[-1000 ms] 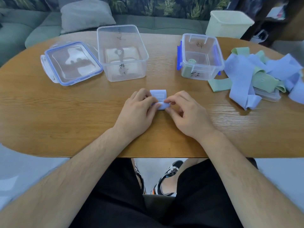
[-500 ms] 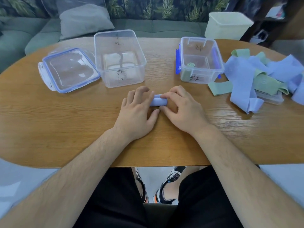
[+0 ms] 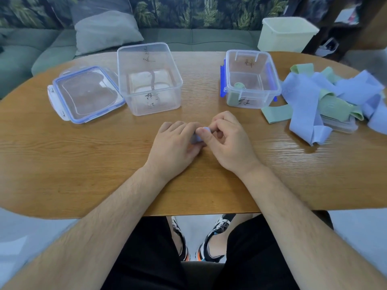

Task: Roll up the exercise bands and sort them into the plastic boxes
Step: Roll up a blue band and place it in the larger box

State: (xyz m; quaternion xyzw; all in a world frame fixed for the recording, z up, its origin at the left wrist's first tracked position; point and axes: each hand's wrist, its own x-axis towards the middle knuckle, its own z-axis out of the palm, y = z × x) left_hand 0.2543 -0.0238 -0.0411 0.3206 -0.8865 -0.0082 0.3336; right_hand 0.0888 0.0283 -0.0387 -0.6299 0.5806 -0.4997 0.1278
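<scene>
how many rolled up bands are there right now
2. A green roll stands in the right box; a blue roll is pinched between the left hand and right hand. The tangled pile at right could hide others.

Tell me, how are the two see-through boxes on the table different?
The left box is bigger and taller than the right box. The right box has blue clips; the left box shows none. A rolled green band sits in the right box; the left box looks empty. Both are clear, lidless, with black writing.
</scene>
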